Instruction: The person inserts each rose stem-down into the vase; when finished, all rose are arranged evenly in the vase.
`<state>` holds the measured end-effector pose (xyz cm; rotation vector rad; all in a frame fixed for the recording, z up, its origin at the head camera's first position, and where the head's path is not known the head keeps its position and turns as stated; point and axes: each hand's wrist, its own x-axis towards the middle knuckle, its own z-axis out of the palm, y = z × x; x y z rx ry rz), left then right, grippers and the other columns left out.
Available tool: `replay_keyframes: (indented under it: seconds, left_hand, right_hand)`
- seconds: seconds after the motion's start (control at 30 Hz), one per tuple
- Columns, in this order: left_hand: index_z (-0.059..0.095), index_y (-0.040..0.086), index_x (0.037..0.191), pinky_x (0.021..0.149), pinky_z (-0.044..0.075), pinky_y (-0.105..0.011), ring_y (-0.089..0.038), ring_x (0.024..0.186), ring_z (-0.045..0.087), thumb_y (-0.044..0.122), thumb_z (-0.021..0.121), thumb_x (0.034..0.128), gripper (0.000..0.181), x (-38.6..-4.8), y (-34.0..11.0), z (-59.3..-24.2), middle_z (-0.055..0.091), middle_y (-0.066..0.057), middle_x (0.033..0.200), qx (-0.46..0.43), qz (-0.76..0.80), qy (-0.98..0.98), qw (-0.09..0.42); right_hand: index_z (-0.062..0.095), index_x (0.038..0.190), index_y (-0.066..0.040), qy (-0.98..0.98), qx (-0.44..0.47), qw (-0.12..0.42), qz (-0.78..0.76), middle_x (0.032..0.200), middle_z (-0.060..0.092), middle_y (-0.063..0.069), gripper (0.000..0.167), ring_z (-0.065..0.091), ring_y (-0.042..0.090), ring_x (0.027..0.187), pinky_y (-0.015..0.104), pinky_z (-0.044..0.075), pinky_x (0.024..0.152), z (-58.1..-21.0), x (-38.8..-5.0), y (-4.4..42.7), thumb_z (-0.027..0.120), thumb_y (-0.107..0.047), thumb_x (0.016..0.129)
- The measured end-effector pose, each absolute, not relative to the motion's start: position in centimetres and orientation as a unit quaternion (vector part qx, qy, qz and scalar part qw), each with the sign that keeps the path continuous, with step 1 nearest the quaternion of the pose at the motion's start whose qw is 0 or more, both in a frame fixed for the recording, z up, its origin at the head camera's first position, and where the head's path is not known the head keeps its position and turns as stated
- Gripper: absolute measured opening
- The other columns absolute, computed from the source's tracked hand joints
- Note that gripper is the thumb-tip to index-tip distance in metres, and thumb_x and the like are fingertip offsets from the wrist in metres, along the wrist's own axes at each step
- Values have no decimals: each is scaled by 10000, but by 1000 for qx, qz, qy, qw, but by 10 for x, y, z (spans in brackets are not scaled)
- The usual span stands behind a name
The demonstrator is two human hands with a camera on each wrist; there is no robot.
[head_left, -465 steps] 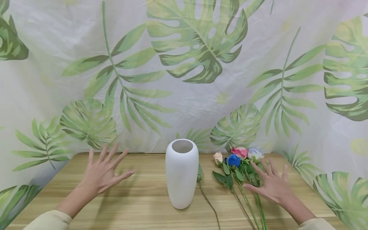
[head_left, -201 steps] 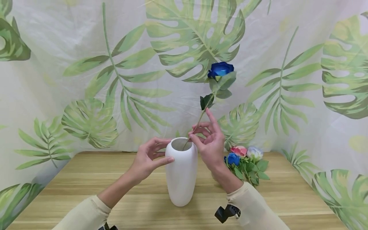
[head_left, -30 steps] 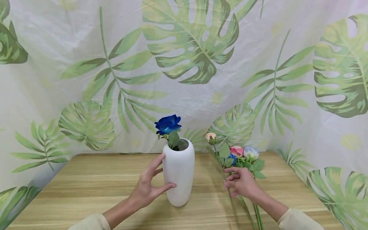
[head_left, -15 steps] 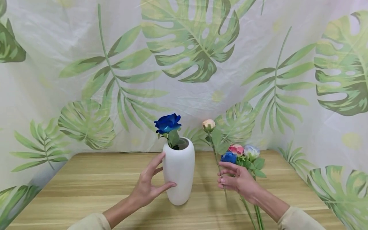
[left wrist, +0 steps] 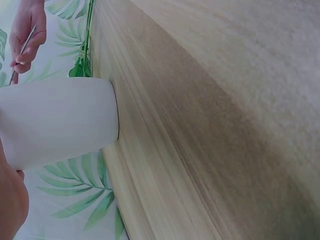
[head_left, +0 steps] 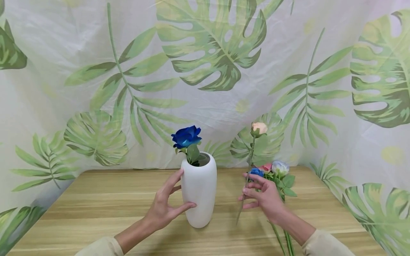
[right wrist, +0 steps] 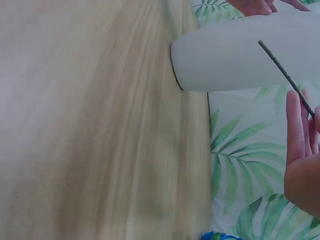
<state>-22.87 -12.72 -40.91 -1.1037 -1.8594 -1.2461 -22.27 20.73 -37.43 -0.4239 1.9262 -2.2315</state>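
Note:
A white vase (head_left: 199,195) stands upright on the table, with a blue rose (head_left: 186,137) in it leaning toward the left of its mouth. My left hand (head_left: 163,206) holds the vase from its left side, thumb across the front; most of its other fingers are partly hidden behind. To the right, my right hand (head_left: 267,199) pinches the stem of a peach rose (head_left: 258,129), bloom up and the stem's lower end above the table. The right wrist view shows that stem (right wrist: 282,70) crossing in front of the vase, its end free.
Behind my right hand lie a smaller blue flower (head_left: 256,172), a pink flower (head_left: 265,167) and a pale white-lilac flower (head_left: 280,168), their green stems (head_left: 288,241) running toward the table's near edge. A leaf-printed cloth (head_left: 205,113) hangs behind the wooden table (head_left: 105,199).
The peach rose has been lifted off the table by my right hand and turned more upright, its bloom swinging right and its lower end left. My left hand and the vase stay put.

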Motion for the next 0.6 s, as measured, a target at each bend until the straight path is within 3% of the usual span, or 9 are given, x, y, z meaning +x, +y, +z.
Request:
replay_keyframes:
  seconds: [0.13, 0.33, 0.6]
  left_hand:
    - [376, -45, 1545, 919, 626, -321, -149, 1320, 548, 241, 858, 854, 890, -229, -127, -408, 496, -141, 1508, -418, -472, -708, 317]
    - [374, -40, 1549, 918, 627, -330, -135, 1325, 540, 205, 875, 838, 903, -228, -127, -409, 489, -140, 1517, -414, -471, -713, 314]
    - [380, -58, 1538, 919, 625, -320, -134, 1335, 530, 313, 815, 883, 870, -228, -127, -408, 487, -137, 1522, -418, -471, -707, 322]
  right_hand:
    - [314, 1572, 70, 661, -110, 50, -741, 923, 719, 14, 656, 766, 209, 828, 391, 672, 684, -371, -225, 203, 635, 48, 1000]
    - [265, 1606, 28, 647, -92, 58, -755, 935, 720, -27, 649, 738, 138, 837, 342, 669, 690, -367, -226, 200, 587, 12, 1042]
    - [303, 1594, 9, 626, -114, 65, -769, 989, 657, 23, 601, 729, 166, 892, 490, 659, 794, -359, -229, 197, 539, 65, 1045]
